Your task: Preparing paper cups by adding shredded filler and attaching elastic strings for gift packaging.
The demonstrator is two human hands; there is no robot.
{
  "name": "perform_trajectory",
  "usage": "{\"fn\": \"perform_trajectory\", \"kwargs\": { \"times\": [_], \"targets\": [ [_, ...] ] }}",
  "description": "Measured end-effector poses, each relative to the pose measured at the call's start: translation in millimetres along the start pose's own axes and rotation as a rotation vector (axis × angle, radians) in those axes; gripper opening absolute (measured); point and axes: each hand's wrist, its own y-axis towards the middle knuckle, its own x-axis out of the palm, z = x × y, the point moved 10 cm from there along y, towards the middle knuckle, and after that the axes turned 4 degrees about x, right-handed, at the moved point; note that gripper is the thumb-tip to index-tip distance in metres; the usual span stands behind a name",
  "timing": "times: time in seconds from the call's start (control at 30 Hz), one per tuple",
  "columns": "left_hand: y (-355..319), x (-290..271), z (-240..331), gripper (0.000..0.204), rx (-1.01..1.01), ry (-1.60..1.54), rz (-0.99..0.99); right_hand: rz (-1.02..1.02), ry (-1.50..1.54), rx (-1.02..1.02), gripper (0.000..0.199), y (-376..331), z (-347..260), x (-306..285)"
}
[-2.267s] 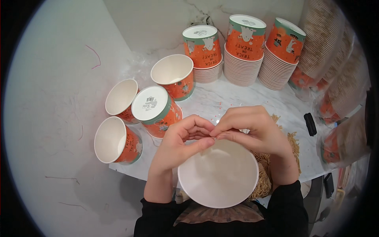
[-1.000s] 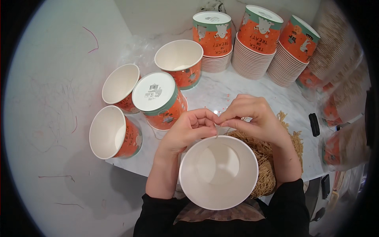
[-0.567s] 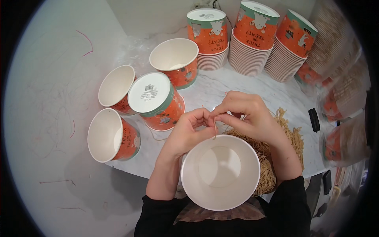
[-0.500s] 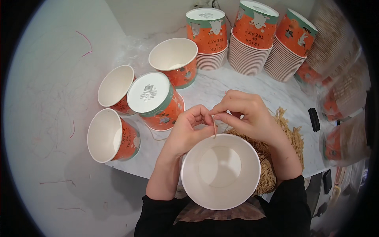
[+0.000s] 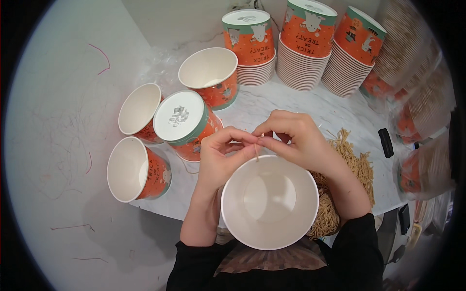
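Observation:
A white-lined paper bucket (image 5: pixel 262 233) sits close to my body with its mouth facing up. At its far rim a thin tan cord (image 5: pixel 257 154) runs up from the edge to my fingertips. My left hand (image 5: pixel 228 153) pinches the cord from the left, fingers curled. From the right, my right hand (image 5: pixel 293 138) closes thumb and fingers on the same bit of cord, the fingertips of both hands meeting. The exact crossing of the cord between them is hidden. A bundle of tan cord (image 5: pixel 352 155) lies beneath and beside my right forearm.
Orange and green paper buckets (image 5: pixel 158 172) stand and lie at the left, one an upside-down bucket (image 5: pixel 179 116). Upside-down bucket stacks (image 5: pixel 301 63) line the back. Plastic-wrapped stacks (image 5: pixel 417 116) fill the right, near a small black object (image 5: pixel 386 143). The table edge (image 5: pixel 150 209) runs at left.
My hands have shifted slightly left, their fingertips closer together on the cord. The bucket appears a little higher in view, and the whole view has shifted slightly.

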Motion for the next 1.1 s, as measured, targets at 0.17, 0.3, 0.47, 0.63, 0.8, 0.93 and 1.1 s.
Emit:
{"fn": "perform_trajectory", "kwargs": {
  "times": [0.17,0.3,0.47,0.63,0.8,0.93,1.1],
  "targets": [
    [-1,-8,-9,0.014,-0.090,0.019,0.032,-0.116,0.011,0.133,0.005,2,3,-9],
    [-2,-8,-13,0.012,-0.127,-0.033,0.064,-0.124,-0.245,-0.115,0.012,-6,-8,-20],
    [-1,-4,-21,0.012,-0.142,-0.174,0.018,0.023,-0.178,-0.181,0.023,-2,-14,-17],
    [-3,8,-36,0.010,-0.293,-0.469,0.003,0.021,-0.032,-0.169,0.017,1,-1,-6],
    [-4,4,-40,0.010,-0.322,-0.496,-0.009,-0.043,-0.060,-0.110,0.012,4,6,1],
    [1,4,-35,0.012,-0.214,-0.373,-0.038,0.033,-0.053,-0.134,0.008,3,2,-4],
    [3,7,-33,0.018,-0.233,-0.292,-0.032,0.144,-0.172,-0.107,0.007,1,-1,-14]
  ]
}}
